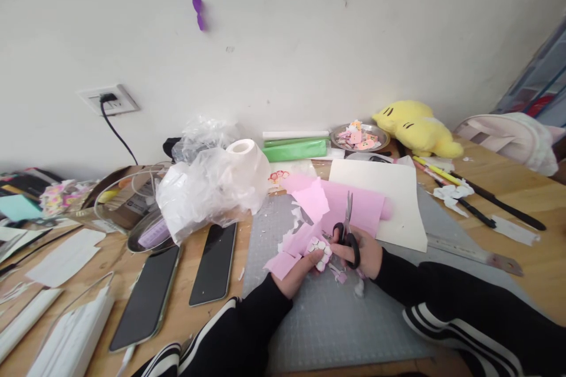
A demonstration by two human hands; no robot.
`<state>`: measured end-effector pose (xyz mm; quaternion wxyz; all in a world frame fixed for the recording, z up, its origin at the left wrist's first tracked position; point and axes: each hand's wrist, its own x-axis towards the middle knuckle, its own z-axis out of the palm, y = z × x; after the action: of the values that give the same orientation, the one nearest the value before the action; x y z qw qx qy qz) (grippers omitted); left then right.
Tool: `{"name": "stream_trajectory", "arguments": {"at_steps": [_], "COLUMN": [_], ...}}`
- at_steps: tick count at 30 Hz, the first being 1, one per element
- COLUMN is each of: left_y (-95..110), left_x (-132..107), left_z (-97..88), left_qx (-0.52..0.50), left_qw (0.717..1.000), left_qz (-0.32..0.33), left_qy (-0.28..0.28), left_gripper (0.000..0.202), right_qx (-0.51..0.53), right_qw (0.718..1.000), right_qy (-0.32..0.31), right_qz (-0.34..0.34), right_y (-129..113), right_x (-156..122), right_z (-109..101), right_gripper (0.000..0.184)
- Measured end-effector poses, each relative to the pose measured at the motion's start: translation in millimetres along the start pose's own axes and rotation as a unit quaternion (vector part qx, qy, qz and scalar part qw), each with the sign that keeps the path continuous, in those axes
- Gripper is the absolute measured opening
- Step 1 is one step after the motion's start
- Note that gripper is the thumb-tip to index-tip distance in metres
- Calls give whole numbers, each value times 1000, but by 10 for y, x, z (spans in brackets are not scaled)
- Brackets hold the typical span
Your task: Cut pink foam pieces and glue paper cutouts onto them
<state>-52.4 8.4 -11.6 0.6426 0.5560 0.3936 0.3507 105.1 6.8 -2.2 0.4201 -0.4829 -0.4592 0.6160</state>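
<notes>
My right hand point(366, 253) is closed on the black loop handles of the scissors point(349, 228), fingers through the loops. The blades point to twelve o'clock and lie nearly shut over the pink paper point(354, 203). My left hand point(295, 275) pinches the near edge of that paper, at nine o'clock from the scissors. Its thumb rests by a small white-petalled cut-out point(320, 249) at the sheet's ragged edge. Both hands sit low on the grey cutting mat point(327, 324), and the paper runs from my grip away to twelve o'clock.

I judge the step to be trimming around that small shape. A cut this tight calls for short snips close to the pivot, and for my left grip to turn the piece rather than the scissors.

The pink sheet is thin, matt and soft, creased and folded over itself, with loose flaps along its edge. The mat looks firm and carries a faint grid. At one o'clock a stiff cream card point(393, 188) lies flat, and at three o'clock a metal ruler point(475, 254). At ten o'clock there is crinkled clear plastic point(198, 191), and at eight o'clock a glossy dark phone point(216, 264) on the wooden bench point(530, 212).
</notes>
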Motion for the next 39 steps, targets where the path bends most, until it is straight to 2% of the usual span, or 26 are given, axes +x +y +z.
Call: {"name": "stream_trajectory", "arguments": {"at_steps": [7, 17, 22, 26, 32, 39], "left_y": [23, 24, -11, -49, -83, -86], "left_x": [-4, -7, 16, 27, 36, 27], "left_z": [24, 18, 28, 16, 7, -24], "left_qx": [-23, -42, -130, -166, -193, -162], "left_qw": [1000, 999, 990, 984, 978, 984], "left_qz": [0, 24, -6, -26, -36, -37], "left_qy": [1, 17, 53, 60, 69, 67], "left_gripper": [25, 20, 25, 22, 26, 33], "right_qx": [12, -29, -49, -59, -73, -58], "right_qw": [1000, 998, 996, 995, 992, 994], "right_qy": [7, -10, -28, -28, -66, -60], "right_qz": [3, -51, -71, -75, -83, -64], "right_y": [3, 45, 49, 66, 77, 39], "right_x": [20, 12, 5, -1, -37, -31], "right_z": [-6, -15, 2, 16, 30, 13], "right_gripper": [30, 27, 23, 22, 18, 20]}}
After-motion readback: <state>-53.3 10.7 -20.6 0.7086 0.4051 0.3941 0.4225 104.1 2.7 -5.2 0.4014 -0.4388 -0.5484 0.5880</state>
